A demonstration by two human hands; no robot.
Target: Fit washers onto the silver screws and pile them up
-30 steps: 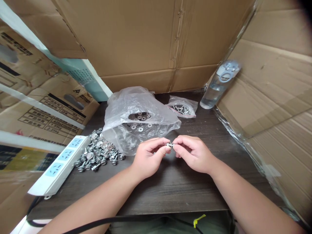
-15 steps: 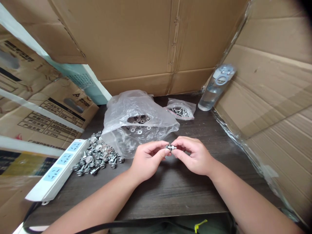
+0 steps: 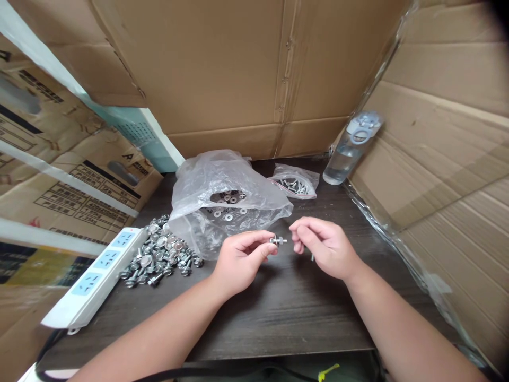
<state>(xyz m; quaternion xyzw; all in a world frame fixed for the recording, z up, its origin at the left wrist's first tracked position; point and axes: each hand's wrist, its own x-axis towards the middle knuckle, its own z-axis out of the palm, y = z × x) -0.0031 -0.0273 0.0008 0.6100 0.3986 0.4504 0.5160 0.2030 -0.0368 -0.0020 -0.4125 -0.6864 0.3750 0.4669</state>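
Observation:
Between thumb and fingertips, my left hand (image 3: 242, 261) pinches a small metal bolt (image 3: 280, 241) with a washer and nut on it, its tip pointing right. Just right of the bolt and apart from it is my right hand (image 3: 323, 245), fingers curled. A small metal piece (image 3: 312, 257), perhaps a bolt end, sticks out below its palm. Behind my left hand lies a clear plastic bag (image 3: 222, 180) with flat washers (image 3: 229, 217) at its opening. A pile of metal bolts (image 3: 159, 254) rests left of my left hand.
A small zip bag of screws (image 3: 294, 185) lies behind my hands. A water bottle (image 3: 345, 154) stands at the back right. At the left is a white power strip (image 3: 95, 276). Cardboard walls (image 3: 222, 69) surround the dark table (image 3: 278, 323).
My right hand has let go of the bolt and moved a little to the right, its fingers curling in. My left hand still holds the bolt in nearly the same place.

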